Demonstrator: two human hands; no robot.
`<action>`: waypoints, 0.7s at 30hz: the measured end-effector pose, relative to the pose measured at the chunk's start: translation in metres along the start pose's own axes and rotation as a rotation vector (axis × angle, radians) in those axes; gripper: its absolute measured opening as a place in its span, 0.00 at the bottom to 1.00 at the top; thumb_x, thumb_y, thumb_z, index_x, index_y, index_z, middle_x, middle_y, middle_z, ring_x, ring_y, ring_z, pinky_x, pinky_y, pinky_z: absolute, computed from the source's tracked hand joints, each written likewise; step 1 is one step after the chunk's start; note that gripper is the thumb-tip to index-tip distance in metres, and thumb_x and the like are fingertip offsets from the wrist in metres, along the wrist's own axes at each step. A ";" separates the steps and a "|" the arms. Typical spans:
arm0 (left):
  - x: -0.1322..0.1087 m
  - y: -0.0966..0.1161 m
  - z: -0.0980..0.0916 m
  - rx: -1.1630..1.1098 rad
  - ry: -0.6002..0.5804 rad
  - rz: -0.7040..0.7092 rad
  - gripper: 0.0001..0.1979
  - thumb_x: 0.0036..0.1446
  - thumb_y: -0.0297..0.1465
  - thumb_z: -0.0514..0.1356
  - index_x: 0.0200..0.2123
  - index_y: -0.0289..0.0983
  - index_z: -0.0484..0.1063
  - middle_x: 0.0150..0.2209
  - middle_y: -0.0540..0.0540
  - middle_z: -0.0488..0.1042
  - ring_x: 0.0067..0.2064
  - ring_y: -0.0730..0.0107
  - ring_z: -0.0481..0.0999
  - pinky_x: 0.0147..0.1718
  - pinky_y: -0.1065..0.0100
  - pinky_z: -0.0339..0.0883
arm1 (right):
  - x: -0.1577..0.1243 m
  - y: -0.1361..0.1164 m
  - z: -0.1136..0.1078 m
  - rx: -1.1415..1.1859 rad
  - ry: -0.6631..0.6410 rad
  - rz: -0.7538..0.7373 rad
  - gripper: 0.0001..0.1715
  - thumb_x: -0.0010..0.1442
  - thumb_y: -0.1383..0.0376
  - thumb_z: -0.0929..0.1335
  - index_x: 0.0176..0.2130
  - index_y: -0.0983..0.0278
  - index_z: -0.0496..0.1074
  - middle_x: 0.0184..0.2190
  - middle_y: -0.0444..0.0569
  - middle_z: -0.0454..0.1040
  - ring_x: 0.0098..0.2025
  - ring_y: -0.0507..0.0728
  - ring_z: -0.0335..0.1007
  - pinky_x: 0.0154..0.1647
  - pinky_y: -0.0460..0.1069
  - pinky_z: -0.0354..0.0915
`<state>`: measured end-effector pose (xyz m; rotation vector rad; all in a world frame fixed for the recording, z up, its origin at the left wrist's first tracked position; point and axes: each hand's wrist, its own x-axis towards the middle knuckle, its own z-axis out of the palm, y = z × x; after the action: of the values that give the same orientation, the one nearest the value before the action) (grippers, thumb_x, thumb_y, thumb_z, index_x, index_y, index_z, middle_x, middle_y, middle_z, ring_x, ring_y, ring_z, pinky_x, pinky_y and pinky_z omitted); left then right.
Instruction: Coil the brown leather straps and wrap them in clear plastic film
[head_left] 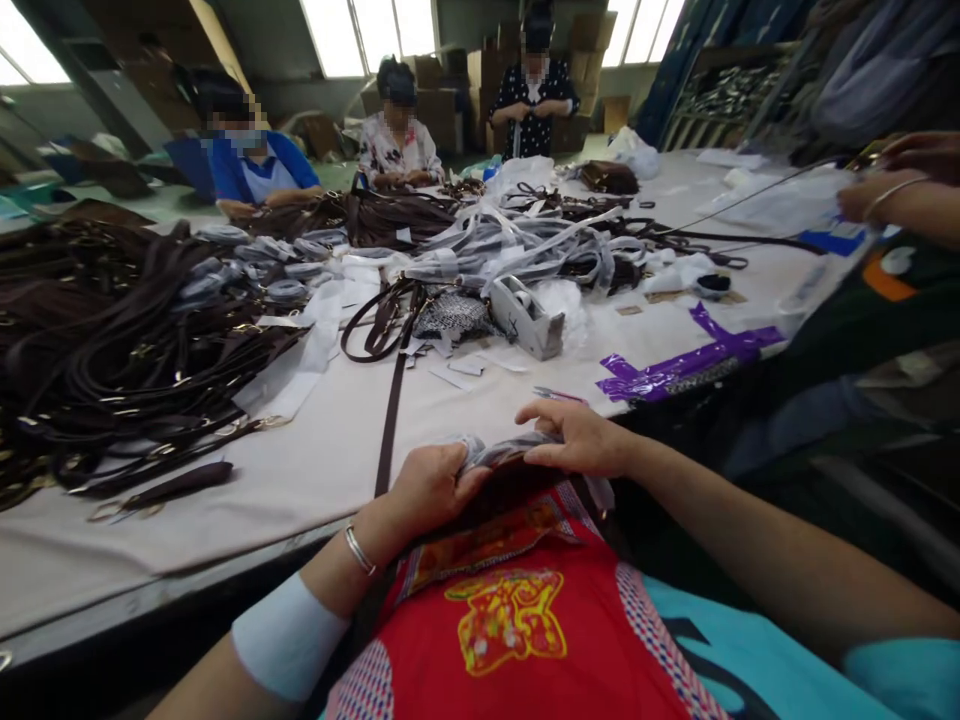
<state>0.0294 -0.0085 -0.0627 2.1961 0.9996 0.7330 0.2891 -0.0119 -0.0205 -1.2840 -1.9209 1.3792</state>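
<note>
Near edge of the table: left hand (427,487) pinches one end of a strap in grey plastic wrap (517,447), thumb on top. Right hand (585,438) has the other end, thumb below, index finger raised off it. The strap sits between both hands, over the red apron (517,610), just off the table edge. Dark strip (391,425) runs to the edge beside the left hand. Pen (559,396) lies just beyond the right fingers; purple tape (675,368) farther right along the edge. Past these: paper scraps (466,368), tape dispenser (529,318), a patterned pouch (454,316) touching it or nearly, can't tell. Big heap of brown straps (142,340) at left, wrapped straps (510,235) mid-table. Pale cloth covers the table (330,455). Co-worker's hand (892,192) at far right; three people across, boxes (491,75) and bright windows (371,35) behind.
</note>
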 end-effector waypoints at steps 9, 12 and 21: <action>-0.024 0.036 -0.003 -1.197 -0.215 -0.347 0.28 0.64 0.52 0.52 0.31 0.33 0.74 0.14 0.57 0.52 0.16 0.78 0.52 0.17 0.73 0.52 | 0.012 -0.003 0.019 -0.485 0.107 -0.595 0.23 0.70 0.58 0.59 0.56 0.69 0.68 0.44 0.58 0.77 0.46 0.59 0.71 0.51 0.53 0.66; -0.031 0.040 -0.005 -1.476 -0.147 -0.477 0.27 0.63 0.51 0.55 0.29 0.32 0.76 0.13 0.60 0.45 0.15 0.81 0.46 0.17 0.75 0.56 | 0.016 0.005 0.040 -0.403 0.242 -0.611 0.24 0.69 0.59 0.61 0.59 0.69 0.64 0.46 0.59 0.76 0.45 0.59 0.72 0.48 0.52 0.68; -0.006 0.050 -0.009 -1.718 0.152 -0.436 0.24 0.64 0.48 0.57 0.30 0.31 0.74 0.15 0.62 0.40 0.16 0.81 0.45 0.21 0.75 0.66 | 0.025 0.014 0.095 0.378 0.068 -0.294 0.36 0.67 0.39 0.53 0.42 0.64 0.69 0.28 0.47 0.72 0.31 0.54 0.68 0.33 0.48 0.67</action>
<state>0.0428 -0.0369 -0.0222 0.4295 0.4401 0.9601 0.2098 -0.0355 -0.0750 -0.8226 -1.6250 1.4347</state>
